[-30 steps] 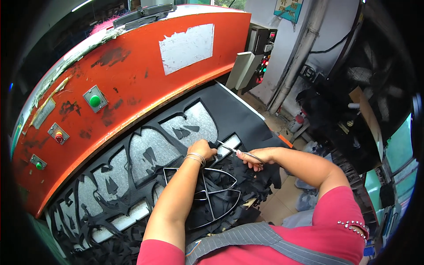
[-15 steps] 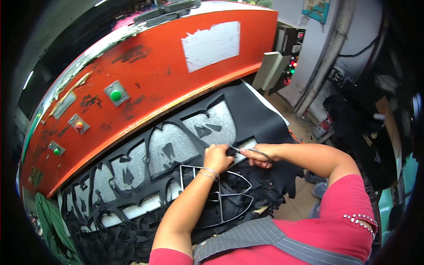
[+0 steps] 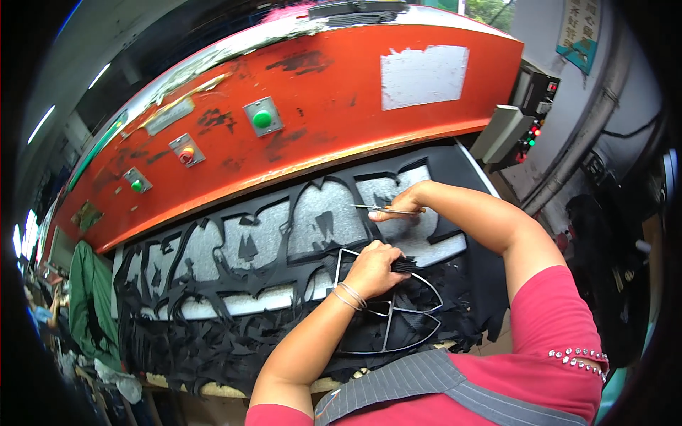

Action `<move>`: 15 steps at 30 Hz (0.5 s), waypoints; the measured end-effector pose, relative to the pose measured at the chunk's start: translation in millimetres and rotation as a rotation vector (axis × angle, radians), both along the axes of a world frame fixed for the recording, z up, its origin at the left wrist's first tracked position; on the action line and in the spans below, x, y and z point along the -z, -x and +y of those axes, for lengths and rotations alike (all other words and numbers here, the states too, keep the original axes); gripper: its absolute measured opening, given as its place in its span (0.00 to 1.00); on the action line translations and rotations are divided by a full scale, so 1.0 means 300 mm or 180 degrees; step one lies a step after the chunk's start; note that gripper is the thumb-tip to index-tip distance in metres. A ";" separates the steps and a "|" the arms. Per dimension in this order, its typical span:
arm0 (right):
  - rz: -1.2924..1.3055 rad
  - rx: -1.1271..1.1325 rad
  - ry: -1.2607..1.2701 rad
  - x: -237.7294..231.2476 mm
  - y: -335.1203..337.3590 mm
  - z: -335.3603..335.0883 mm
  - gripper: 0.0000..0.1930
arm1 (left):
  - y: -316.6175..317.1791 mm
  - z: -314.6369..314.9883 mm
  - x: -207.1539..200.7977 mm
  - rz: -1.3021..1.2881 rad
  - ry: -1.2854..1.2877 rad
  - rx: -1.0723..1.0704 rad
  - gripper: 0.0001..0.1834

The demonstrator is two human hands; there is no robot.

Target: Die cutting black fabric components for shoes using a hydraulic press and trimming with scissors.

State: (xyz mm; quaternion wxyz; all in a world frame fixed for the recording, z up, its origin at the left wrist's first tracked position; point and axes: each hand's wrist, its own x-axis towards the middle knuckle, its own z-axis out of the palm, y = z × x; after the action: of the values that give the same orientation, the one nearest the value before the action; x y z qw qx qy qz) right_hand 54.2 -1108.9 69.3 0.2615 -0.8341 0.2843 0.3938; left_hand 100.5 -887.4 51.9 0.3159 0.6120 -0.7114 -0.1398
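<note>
a small stack of thin black sheet pieces (image 3: 404, 265) is gripped by the left hand (image 3: 375, 269); its fingers are curled tightly, and the stack is left poking out to the right, above a silver thin-walled metal frame (image 3: 388, 326) with curved outlines. slim steel scissors (image 3: 383, 209) are grasped by the right hand (image 3: 402, 204), with the fingers wrapped about the handles; whether the blades are parted cannot be told.

the scissors are held on the far side of the left hand, over the far right opening of a black flexible sheet (image 3: 449, 177) with shaped cutouts, through which a pale grey speckled board (image 3: 256, 226) is seen. their long axis is laid roughly left to right, with the tips aimed left. two black triangular slivers (image 3: 325, 224) are found in the neighbouring opening, left and slightly near of those tips, with their long axes running near to far; they are nearer to the tips than to the left hand. contact between blades and sheet cannot be judged.

along the near edge, loose black scraps (image 3: 234, 348) are heaped; the far side is bounded by an orange painted machine body (image 3: 320, 92).
</note>
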 end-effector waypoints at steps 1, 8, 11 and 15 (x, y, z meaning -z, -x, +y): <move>-0.0007 -0.0066 0.0113 0.019 -0.030 0.016 0.64 | -0.003 0.015 -0.001 0.0107 0.0009 0.0049 0.18; -0.0770 -0.0392 0.0997 -0.045 -0.049 0.161 0.48 | -0.273 0.104 0.035 0.0342 0.0700 -0.1200 0.24; -0.1062 -0.1011 0.0830 -0.020 -0.068 0.172 0.47 | -0.412 0.192 0.115 -0.0669 0.0061 -0.3599 0.26; -0.0753 -0.1089 0.0361 -0.029 -0.182 0.237 0.54 | -0.493 0.267 0.122 -0.0426 -0.1799 -0.3128 0.22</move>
State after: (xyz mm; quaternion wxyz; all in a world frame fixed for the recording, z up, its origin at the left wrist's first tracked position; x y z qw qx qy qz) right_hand 108.7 -1037.9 78.0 0.1751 -0.9240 0.1275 0.3152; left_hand 248.5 -807.2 15.1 0.1221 0.9392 -0.2966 -0.1223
